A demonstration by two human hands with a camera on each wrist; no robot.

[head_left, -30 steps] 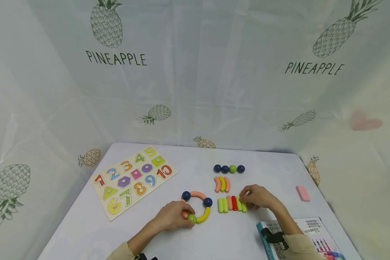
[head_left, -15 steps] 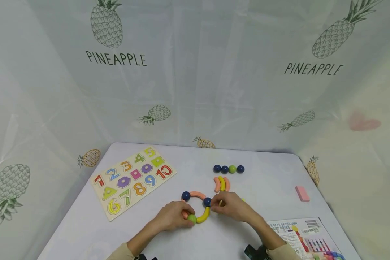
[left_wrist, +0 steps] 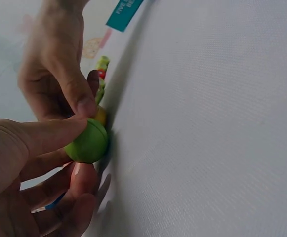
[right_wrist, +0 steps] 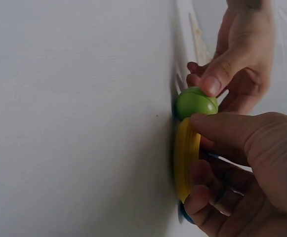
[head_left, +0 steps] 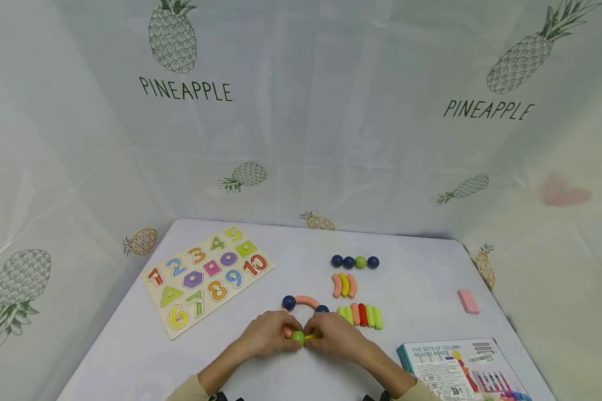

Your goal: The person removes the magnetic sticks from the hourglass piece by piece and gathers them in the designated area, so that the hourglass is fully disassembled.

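My left hand (head_left: pixel 270 334) pinches a green ball (left_wrist: pixel 90 143) between thumb and fingers. Close against it, my right hand (head_left: pixel 340 337) grips a yellow curved piece (right_wrist: pixel 186 158) whose end meets the ball. Both belong to a ring of pieces lying on the white table. At the ring's far side a salmon curved piece (head_left: pixel 307 301) runs between a dark blue ball (head_left: pixel 289 302) and a second blue ball (head_left: pixel 322 309), which my right hand partly covers. Another salmon piece (head_left: pixel 287 332) shows beside my left fingers.
Right of the ring lie a row of short sticks (head_left: pixel 363 315), three curved pieces (head_left: pixel 344 285) and a row of balls (head_left: pixel 348 262). A number puzzle board (head_left: pixel 208 278) lies at left. A pink block (head_left: pixel 468 301) and a printed box (head_left: pixel 461 367) are at right.
My right hand has moved left from the row of sticks, past the blue ball, to the yellow curved piece, and now grips it. My left hand has stayed at the green ball.
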